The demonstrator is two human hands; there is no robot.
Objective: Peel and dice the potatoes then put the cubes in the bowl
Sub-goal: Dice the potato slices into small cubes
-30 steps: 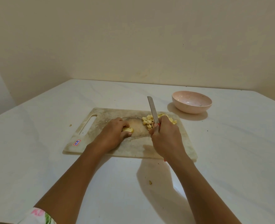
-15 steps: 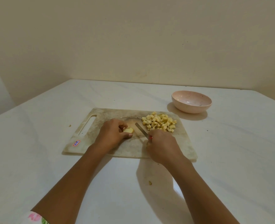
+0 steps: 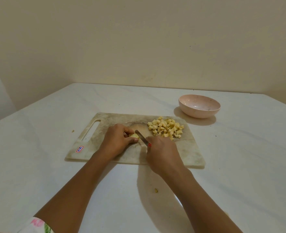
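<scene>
Right hand [image 3: 162,153], fingers clenching the knife [image 3: 141,137], is returning it to the potato piece [image 3: 134,135] pinched in the left hand [image 3: 117,142] fingers, resuming dicing.

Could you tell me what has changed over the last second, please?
The right hand swung the knife down and leftward, from the cubes to the potato piece, blade tip now against it. Nothing was taken or released. The left hand still holds that piece on the cutting board; cubes and bowl stayed put.
</scene>
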